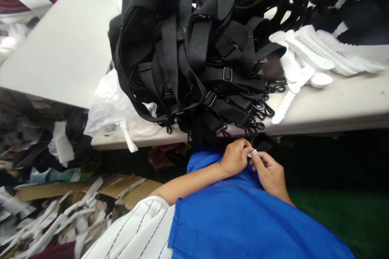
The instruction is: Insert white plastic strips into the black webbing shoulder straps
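Observation:
My left hand [236,158] and my right hand [272,173] meet over my lap, just below the table edge. Between their fingertips is a small white piece [253,153], mostly hidden, so its kind cannot be made out. Both hands have their fingers pinched on it. Right above them on the table lies a big tangled pile of black webbing straps [197,44] with slide buckles [227,74] and black snap hooks [258,111] hanging toward the edge.
White toothed plastic strips [322,50] lie in a heap right of the straps. A clear plastic bag [105,103] and a single white toothed strip [129,136] are at the left. Cardboard [121,188] and white bands [51,226] lie lower left. Dark fabric [364,12] sits far right.

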`<state>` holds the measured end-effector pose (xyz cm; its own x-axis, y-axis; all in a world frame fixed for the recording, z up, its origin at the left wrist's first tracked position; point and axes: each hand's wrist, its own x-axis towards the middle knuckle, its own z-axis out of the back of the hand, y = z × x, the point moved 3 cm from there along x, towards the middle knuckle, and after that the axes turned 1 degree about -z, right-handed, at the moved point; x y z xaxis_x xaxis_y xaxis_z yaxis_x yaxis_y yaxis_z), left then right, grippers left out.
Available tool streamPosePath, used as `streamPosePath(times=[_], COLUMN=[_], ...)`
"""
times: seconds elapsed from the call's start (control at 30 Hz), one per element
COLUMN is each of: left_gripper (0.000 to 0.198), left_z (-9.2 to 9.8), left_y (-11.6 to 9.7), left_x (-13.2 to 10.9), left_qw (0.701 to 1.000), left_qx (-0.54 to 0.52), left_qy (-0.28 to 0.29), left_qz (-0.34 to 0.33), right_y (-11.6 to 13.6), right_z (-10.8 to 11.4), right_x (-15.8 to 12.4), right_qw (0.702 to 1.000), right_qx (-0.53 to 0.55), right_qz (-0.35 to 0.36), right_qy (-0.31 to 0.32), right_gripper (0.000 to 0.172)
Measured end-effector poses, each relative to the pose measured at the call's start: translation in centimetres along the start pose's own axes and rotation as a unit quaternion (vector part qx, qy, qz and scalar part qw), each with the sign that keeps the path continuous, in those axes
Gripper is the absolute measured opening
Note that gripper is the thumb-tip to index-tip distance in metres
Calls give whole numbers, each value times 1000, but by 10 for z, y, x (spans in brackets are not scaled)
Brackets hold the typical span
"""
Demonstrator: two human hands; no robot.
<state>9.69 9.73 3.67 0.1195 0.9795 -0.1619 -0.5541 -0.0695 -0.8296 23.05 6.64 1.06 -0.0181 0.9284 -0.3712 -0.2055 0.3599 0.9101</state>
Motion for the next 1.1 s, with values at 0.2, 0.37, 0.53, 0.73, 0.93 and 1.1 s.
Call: streamPosePath(times=[0.2,0.37,0.53,0.73,0.93,1.1], left_gripper=[13,12,15,22,38,54], left_z=[16,11,1,-3,-12,-33], left_y=[-8,-11,-8,-10,-41,-72], left_x=[-12,-16,-15,-4,20,49], left_qw=[998,995,993,988,970,900], left_qx=[-17,-56,-90,-135,-235,-409], left_qy=[-66,-78,-73,-53,51,144], left_qz=[-13,7,37,60,36,52], right_y=[20,25,13,-1,-1,10], right_z=[-10,-2,8,16,42,65], right_x=[-3,-11,-20,-18,-7,6], right_qw=[997,991,995,997,983,952], right_qx=[-16,-64,-49,26,39,163], right_qz=[75,97,51,-14,12,55], right_qy=[-23,-65,-71,-78,-181,-255], right_gripper=[35,34,35,39,45,63])
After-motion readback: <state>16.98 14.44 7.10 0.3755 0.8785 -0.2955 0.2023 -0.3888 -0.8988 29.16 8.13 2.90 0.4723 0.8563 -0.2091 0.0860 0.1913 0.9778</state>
